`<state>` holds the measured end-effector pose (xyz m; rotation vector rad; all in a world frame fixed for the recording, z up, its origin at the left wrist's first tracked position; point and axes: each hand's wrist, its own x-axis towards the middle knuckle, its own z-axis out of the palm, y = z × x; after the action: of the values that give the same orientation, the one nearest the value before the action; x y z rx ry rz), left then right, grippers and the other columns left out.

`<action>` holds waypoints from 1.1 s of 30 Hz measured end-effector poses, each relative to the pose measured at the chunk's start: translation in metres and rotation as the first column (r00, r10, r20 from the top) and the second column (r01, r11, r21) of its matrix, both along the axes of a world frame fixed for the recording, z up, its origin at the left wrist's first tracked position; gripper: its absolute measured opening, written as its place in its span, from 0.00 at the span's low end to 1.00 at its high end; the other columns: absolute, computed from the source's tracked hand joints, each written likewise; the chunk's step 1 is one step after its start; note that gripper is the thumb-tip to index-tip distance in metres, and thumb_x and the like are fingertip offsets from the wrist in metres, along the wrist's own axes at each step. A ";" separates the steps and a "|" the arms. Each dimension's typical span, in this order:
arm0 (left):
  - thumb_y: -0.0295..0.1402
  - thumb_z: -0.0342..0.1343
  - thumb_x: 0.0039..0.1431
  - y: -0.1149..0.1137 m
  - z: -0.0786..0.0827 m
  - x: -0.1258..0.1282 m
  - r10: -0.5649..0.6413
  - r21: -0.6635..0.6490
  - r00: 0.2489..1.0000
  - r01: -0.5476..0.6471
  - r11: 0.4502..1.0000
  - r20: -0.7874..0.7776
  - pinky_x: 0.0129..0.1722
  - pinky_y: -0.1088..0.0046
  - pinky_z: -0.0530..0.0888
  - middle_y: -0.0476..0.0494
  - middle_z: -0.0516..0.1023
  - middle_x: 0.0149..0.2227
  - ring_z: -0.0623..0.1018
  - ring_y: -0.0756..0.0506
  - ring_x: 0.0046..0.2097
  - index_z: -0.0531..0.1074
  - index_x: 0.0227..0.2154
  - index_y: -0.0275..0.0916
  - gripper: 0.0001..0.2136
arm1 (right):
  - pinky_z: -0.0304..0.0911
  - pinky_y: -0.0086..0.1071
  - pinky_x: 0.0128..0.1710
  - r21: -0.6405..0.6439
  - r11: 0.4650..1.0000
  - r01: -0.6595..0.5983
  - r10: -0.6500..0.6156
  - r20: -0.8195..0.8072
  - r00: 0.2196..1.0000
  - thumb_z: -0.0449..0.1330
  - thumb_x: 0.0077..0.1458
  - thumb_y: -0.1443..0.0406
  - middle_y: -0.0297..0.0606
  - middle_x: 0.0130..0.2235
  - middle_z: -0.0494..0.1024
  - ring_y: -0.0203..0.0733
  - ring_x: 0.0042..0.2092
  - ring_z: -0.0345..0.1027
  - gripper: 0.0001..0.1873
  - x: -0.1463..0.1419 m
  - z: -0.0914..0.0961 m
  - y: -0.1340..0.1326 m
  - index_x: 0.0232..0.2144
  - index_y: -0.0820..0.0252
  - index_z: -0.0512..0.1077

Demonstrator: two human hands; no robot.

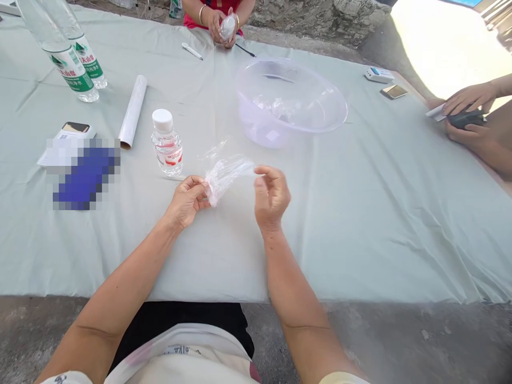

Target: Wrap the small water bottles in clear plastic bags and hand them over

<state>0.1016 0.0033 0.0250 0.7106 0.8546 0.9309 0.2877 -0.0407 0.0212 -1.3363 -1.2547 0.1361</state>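
Note:
A crumpled piece of clear plastic film (224,176) stretches between my two hands above the pale green cloth (360,213). My left hand (188,200) pinches its lower left end with closed fingers. My right hand (272,194) pinches the right end between thumb and forefinger, the other fingers curled. A small clear bottle with a white cap and red label (167,144) stands upright just behind my left hand.
A clear plastic basin (292,101) holding plastic wraps sits behind. A roll of film (133,111), two large water bottles (68,58) and a phone (76,128) lie at left. Another person's hands (222,25) hold a wrapped object at the far edge; a further person's hands (468,114) are at right.

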 end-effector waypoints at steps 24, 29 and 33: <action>0.28 0.50 0.68 0.006 0.003 -0.004 0.235 -0.261 0.964 -0.197 0.945 0.126 0.41 0.66 0.80 0.50 0.77 0.26 0.84 0.46 0.35 0.64 0.27 0.38 0.11 | 0.48 0.27 0.13 0.551 0.322 -0.770 0.933 -0.325 0.157 0.70 0.49 0.54 0.22 0.15 0.54 0.30 0.14 0.40 0.10 0.069 0.012 -0.008 0.25 0.44 0.71; 0.32 0.51 0.68 0.010 0.005 -0.005 0.227 -0.250 0.960 -0.181 0.951 0.167 0.38 0.71 0.79 0.47 0.80 0.28 0.84 0.47 0.33 0.65 0.27 0.39 0.11 | 0.51 0.28 0.13 -0.009 0.399 -0.917 0.738 -0.590 0.327 0.51 0.55 0.33 0.32 0.16 0.70 0.31 0.13 0.55 0.34 0.096 0.011 -0.017 0.25 0.54 0.75; 0.38 0.57 0.64 0.010 0.004 -0.003 0.223 -0.213 0.966 -0.193 0.958 0.130 0.39 0.70 0.78 0.46 0.82 0.32 0.84 0.44 0.37 0.64 0.28 0.40 0.12 | 0.64 0.30 0.21 -0.664 0.237 -0.709 0.458 -0.567 0.684 0.54 0.47 0.29 0.44 0.26 0.80 0.40 0.24 0.72 0.42 0.078 0.009 -0.015 0.29 0.62 0.77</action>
<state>0.0982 0.0132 0.0294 0.3757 0.8830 1.0569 0.3653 -0.0556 0.0305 -1.4653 -1.4598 1.6843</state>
